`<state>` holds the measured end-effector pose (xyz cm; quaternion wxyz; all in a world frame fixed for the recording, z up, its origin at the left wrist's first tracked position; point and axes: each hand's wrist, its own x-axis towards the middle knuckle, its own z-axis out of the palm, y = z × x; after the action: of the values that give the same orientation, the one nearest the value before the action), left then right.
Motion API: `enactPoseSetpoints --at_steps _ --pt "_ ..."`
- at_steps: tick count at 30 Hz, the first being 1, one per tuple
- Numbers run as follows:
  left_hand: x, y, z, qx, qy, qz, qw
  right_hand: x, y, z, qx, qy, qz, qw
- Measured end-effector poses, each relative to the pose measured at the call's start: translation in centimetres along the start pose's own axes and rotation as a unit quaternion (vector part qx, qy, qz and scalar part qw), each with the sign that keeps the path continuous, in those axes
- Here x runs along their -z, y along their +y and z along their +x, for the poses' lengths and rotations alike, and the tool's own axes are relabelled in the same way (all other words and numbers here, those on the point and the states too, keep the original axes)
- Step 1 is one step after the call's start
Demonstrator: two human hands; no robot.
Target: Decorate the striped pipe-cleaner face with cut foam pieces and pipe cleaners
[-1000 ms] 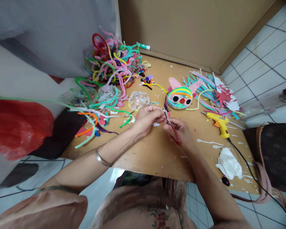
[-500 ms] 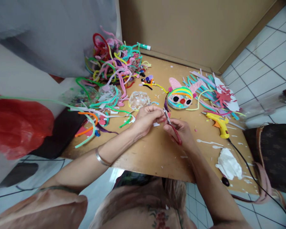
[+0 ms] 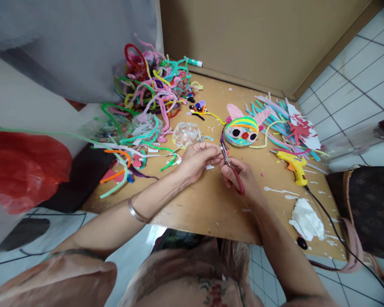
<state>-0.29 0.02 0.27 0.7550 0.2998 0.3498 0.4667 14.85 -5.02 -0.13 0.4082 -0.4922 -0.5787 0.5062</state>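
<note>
My right hand [image 3: 240, 175] is closed around a pair of red-handled scissors [image 3: 237, 178], whose metal blades point up and left. Those blades meet the fingertips of my left hand [image 3: 202, 157], which pinch something too small to make out. Just beyond the scissors sits a decorated face [image 3: 242, 131] with striped pipe cleaners, black eyes, a red nose and pink ears. A clear, roundish plastic piece [image 3: 187, 134] lies behind my left hand. Small scraps of paper [image 3: 209, 167] are on the table under my hands.
A tangled heap of pipe cleaners [image 3: 156, 85] fills the back left, near a glue stick [image 3: 193, 62]. On the right are more pipe cleaners [image 3: 272, 113], a yellow glue gun [image 3: 292, 165] with a black cord, a crumpled tissue [image 3: 307, 219] and a brown bag [image 3: 365, 209].
The scissors and my left fingertips have shifted very slightly. Everything else on the table stays in place.
</note>
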Motion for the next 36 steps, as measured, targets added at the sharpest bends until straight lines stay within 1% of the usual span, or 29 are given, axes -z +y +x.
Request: enactPoseSetpoints --at_steps 10,17,30,36 --pt "-0.1 -0.9 0.0 0.031 0.020 -0.084 0.996 -1.0 0.2 0.2 -0.012 0.044 0.017 0.999" --pt "0.1 -1.3 0.1 0.015 0.012 -0.076 0.997 -1.2 0.3 0.2 -0.006 0.052 0.003 0.999" --pt "0.0 -1.3 0.0 0.021 0.019 -0.085 0.996 -1.2 0.5 0.3 -0.013 0.052 0.024 0.998" --pt "0.0 -1.3 0.1 0.019 0.023 -0.082 0.996 -1.0 0.3 0.3 -0.006 0.044 0.027 0.999"
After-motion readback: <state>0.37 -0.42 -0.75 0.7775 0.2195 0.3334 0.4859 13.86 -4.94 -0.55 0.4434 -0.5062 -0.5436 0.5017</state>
